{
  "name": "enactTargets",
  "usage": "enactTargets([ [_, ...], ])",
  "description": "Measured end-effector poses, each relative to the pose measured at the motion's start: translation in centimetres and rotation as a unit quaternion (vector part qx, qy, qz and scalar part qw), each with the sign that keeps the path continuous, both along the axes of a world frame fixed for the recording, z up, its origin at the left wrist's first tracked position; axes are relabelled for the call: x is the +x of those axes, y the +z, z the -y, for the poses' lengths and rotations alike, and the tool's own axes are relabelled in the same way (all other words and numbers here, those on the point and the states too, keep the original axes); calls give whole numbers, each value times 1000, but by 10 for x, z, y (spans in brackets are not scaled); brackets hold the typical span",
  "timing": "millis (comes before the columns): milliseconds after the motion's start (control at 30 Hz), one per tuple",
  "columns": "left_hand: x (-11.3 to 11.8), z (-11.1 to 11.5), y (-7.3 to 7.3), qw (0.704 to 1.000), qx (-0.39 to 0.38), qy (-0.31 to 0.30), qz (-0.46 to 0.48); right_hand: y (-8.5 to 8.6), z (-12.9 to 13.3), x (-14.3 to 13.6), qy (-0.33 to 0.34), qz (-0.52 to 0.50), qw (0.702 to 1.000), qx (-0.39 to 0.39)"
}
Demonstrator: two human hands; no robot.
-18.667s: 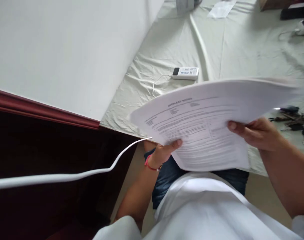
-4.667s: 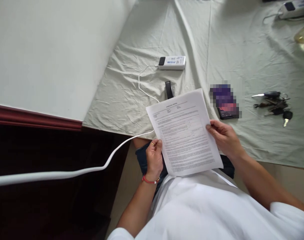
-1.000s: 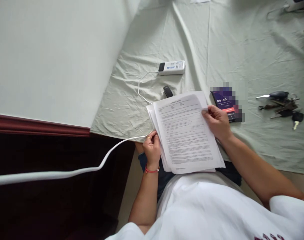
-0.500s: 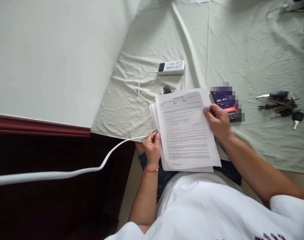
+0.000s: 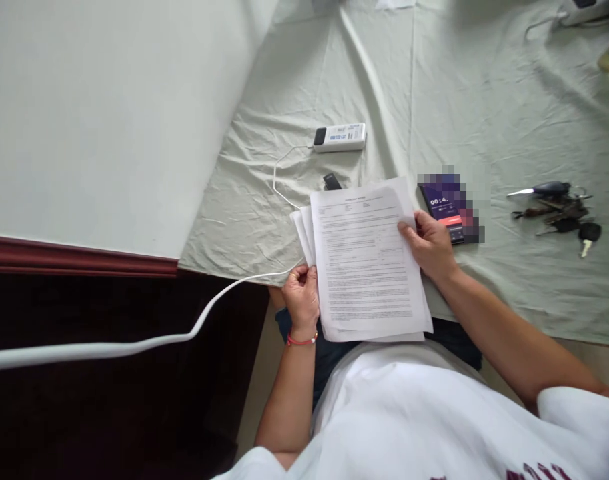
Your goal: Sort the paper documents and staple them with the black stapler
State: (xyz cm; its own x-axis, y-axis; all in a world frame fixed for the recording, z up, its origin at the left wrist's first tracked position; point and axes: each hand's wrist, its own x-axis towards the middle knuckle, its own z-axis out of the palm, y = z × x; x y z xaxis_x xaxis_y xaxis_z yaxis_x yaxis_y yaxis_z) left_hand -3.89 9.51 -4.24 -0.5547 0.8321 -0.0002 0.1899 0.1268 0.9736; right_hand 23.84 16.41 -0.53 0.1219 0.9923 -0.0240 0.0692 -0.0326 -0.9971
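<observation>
A stack of printed paper sheets (image 5: 367, 267) is held up over the table's near edge, tilted toward me. My left hand (image 5: 302, 297) pinches the sheets at their left edge, where lower sheets fan out to the left. On the right edge, my right hand (image 5: 431, 245) is closed with its thumb on the top sheet and its fingers behind. The top sheet carries small dense lines of text, too small to read. Just beyond the stack lies a small black object (image 5: 331, 181), partly covered by the papers.
A white power bank (image 5: 340, 137) with a white cable (image 5: 224, 288) lies on the green tablecloth (image 5: 294, 87). The cable runs off left past my left hand. A phone (image 5: 447, 210) showing a timer and a bunch of keys (image 5: 564, 210) are to the right.
The lower sheets have fanned out further on the left side. The top sheet and my right hand have shifted slightly left. Everything in view has drifted slightly left.
</observation>
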Motion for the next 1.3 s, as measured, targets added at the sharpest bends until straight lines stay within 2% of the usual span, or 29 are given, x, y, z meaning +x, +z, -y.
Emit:
enactTargets([
  [200,1,1,6,998,16,9,-53,1,4,0,0,145,987,74],
  [300,1,2,7,999,17,0,-32,3,6,0,-1,196,973,122],
  [433,5,1,8,1000,12,-8,-7,8,6,1,-6,214,966,147],
  [600,8,-3,12,997,75,-5,-13,12,6,2,-28,215,964,154],
  [733,5,-2,11,996,83,-8,-8,9,7,4,-49,172,974,140],
  [867,1,1,6,998,46,-16,-46,4,6,3,-50,21,994,95],
  [1000,1,2,3,999,-1,-1,-37,5,4,0,-53,-82,991,91],
  [1133,2,1,5,999,-22,2,-32,6,3,-1,-46,-110,989,91],
  [1300,3,2,11,997,3,5,-74,1,2,3,-83,-45,991,95],
])
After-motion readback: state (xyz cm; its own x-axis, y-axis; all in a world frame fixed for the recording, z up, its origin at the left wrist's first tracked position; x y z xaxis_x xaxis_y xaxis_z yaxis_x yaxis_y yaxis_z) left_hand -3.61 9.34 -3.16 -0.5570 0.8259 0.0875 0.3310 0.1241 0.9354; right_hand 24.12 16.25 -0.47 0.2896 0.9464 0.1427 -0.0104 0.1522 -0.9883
